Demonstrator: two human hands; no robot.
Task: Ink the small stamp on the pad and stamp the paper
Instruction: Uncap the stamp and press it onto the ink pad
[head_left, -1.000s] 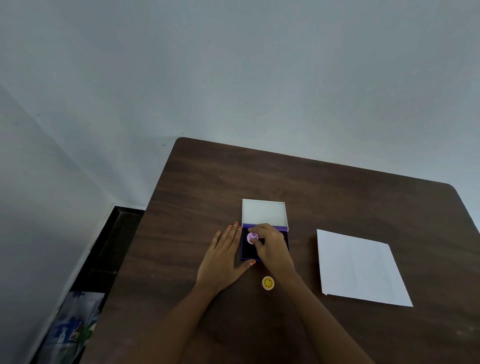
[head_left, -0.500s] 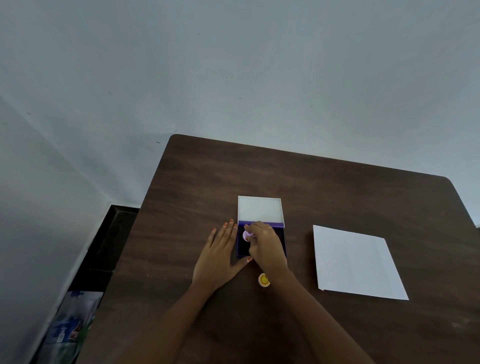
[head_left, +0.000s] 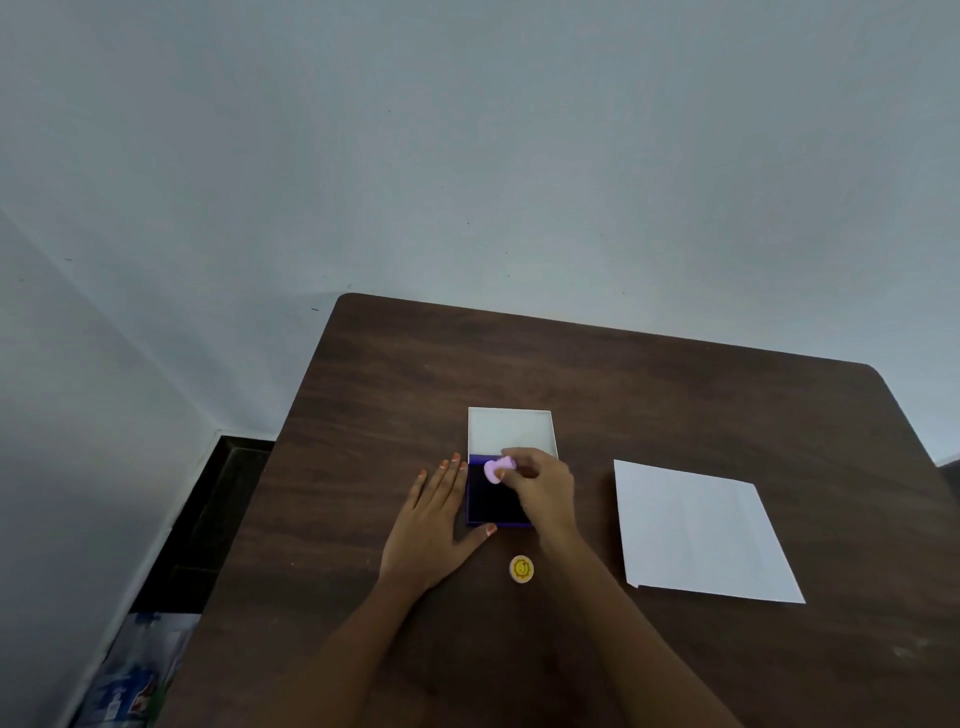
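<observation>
The dark wooden table (head_left: 649, 405) carries everything, and I take the ink pad (head_left: 493, 501) as the landmark for all places. The white paper (head_left: 696, 530) lies flat on the table to the right of the pad, well apart from it, and I see no mark on it yet. The pad itself is a dark purple tray, and its white lid (head_left: 511, 431) is folded open on the far side of it.

The left hand (head_left: 431, 530) lies flat on the table just at the left side of the pad, fingers together and stretched, the thumb reaching along the near edge of the pad. It seems to keep the tray from sliding. The right hand (head_left: 540, 488) is over the right part of the pad and pinches the small stamp (head_left: 496, 470), pale pink, between fingertips and thumb, above the far left corner of the dark surface. I cannot tell if the stamp face touches the ink or is a little above it; it looks tilted.

A small yellow round piece (head_left: 521, 568) sits on the table just near of the pad; perhaps it is a cap or another stamp.

To do this step well, I think the stamp should come down flat, not on its edge, with a light even press, while the left hand holds the tray. Then lift it straight up and carry it to the paper.
</observation>
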